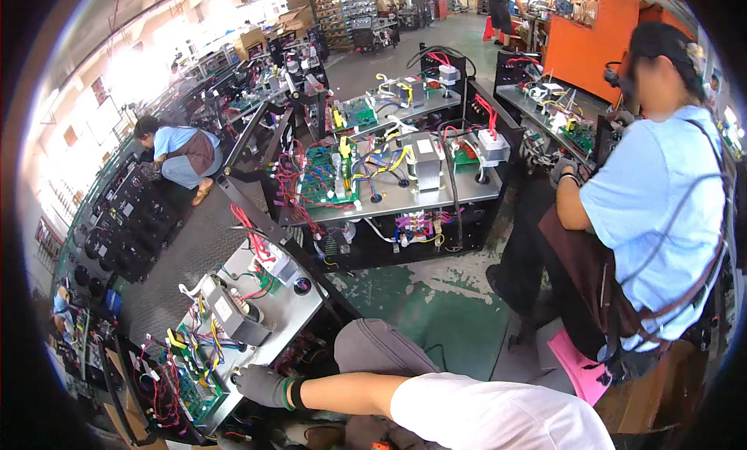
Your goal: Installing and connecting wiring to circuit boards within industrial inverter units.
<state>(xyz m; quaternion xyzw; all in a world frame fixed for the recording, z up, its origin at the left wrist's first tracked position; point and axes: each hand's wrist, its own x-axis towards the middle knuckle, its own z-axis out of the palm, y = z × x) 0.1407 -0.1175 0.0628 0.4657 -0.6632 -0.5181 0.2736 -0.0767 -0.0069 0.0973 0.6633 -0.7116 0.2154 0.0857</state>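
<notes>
The gloved right hand [264,385], fingers loosely bent, any hold impossible to tell, is placed at the near edge of the metal plate [292,318], which is slanted from lower left to upper right, the left hand being unseen.

Right arm [350,392] extends from the near right toward the left, its upper part white-sleeved, forearm bare. Wrist [296,393] bears a dark band. Grey-gloved right hand [263,385] points left; finger closure indeterminable.
</notes>
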